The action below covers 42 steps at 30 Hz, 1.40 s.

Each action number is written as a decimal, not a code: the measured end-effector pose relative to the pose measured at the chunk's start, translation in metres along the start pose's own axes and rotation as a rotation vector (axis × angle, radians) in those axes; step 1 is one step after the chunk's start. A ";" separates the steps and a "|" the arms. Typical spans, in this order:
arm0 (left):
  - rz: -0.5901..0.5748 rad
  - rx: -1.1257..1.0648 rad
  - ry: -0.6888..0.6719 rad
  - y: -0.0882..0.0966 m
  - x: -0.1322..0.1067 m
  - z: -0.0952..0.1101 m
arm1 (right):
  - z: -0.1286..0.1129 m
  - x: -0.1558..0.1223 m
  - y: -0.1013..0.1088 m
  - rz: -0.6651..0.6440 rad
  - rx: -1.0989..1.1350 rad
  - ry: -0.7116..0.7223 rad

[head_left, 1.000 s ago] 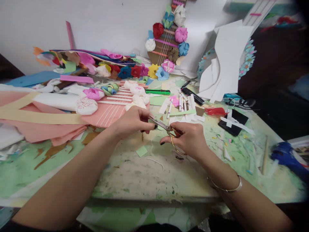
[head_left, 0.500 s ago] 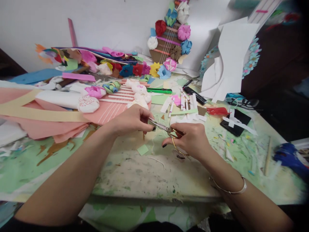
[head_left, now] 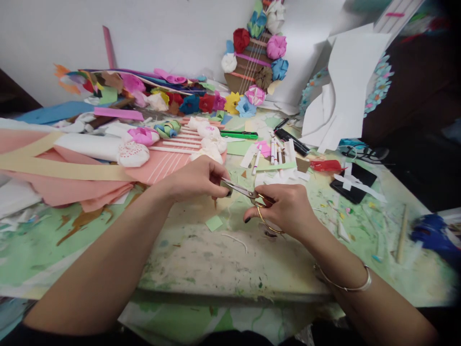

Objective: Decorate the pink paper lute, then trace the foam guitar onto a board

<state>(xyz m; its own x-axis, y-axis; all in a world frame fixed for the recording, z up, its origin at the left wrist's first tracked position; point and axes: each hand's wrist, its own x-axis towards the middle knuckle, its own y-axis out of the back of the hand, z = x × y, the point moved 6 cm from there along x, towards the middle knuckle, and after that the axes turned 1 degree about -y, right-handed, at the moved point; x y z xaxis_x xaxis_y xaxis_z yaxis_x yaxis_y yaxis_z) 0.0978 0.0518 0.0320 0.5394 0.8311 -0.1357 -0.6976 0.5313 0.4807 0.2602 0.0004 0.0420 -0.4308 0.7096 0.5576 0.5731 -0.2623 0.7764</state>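
My right hand point(head_left: 284, 206) is closed on a pair of scissors point(head_left: 242, 188) with gold handle loops, thumb and fingers in the loops. The blades point left, slightly parted, and their tips reach the fingers of my left hand point(head_left: 201, 179). That hand is pinched closed at the tips; whatever lies between the fingers is too small to make out. Below the hands, a small green paper square point(head_left: 213, 223) and a thin white strip point(head_left: 235, 241) lie on the stained table point(head_left: 201, 269). Behind my left hand lies a pink guitar-shaped piece point(head_left: 169, 166) with white strips.
White-and-purple paper rolls point(head_left: 275, 153), black markers point(head_left: 292, 142) and a green cutter knife point(head_left: 239, 135) lie beyond my hands. A black phone point(head_left: 355, 182) sits at right. Paper flowers point(head_left: 207, 103) line the back, below a flower-covered brown guitar point(head_left: 248, 67). White cut paper point(head_left: 349, 81) leans at right.
The scissors' handle has opened a little as my right thumb moved down. My left hand stays in place, and the whole view has shifted very slightly.
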 end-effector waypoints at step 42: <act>-0.153 0.028 -0.010 -0.018 0.002 -0.003 | 0.004 0.001 -0.012 -0.152 0.108 -0.115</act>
<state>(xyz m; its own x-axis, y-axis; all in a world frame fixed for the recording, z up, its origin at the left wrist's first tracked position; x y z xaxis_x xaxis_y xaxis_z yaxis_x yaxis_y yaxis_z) 0.1099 0.0447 0.0209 0.6433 0.7390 -0.2001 -0.5937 0.6466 0.4789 0.2556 0.0067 0.0319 -0.4394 0.8072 0.3942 0.5816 -0.0788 0.8097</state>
